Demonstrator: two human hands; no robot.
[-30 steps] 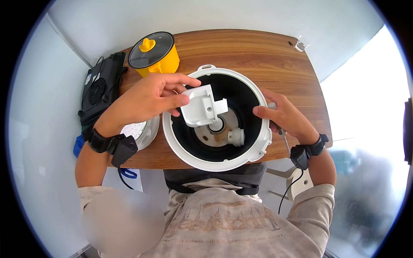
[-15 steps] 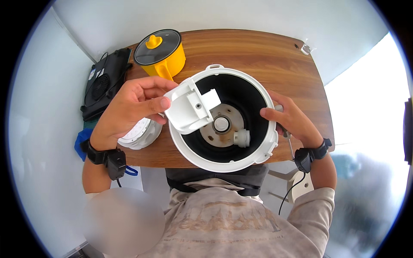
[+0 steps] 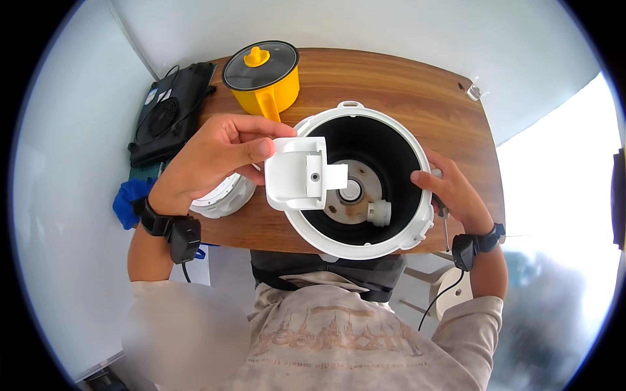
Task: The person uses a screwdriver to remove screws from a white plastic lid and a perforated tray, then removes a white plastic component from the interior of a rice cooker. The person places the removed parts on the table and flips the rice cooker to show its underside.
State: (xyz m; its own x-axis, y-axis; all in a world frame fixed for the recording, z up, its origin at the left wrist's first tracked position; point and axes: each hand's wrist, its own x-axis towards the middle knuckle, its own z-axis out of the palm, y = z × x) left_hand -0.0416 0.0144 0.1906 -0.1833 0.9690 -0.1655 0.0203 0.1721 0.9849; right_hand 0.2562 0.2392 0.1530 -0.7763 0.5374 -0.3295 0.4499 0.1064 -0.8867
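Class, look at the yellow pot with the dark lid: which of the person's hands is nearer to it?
Left. The left hand is just below the yellow pot, holding a white plastic part; the right hand rests on the cooker's far side.

This looks like a small appliance repair corner in a plain room. A rounded brown wooden table point(image 3: 391, 85) stands against bare white walls point(image 3: 365, 26). On it sit an opened white round cooker body with a black inside point(image 3: 365, 189), a yellow electric pot with a glass lid point(image 3: 262, 73) and a black flat device with a fan grille point(image 3: 166, 114).
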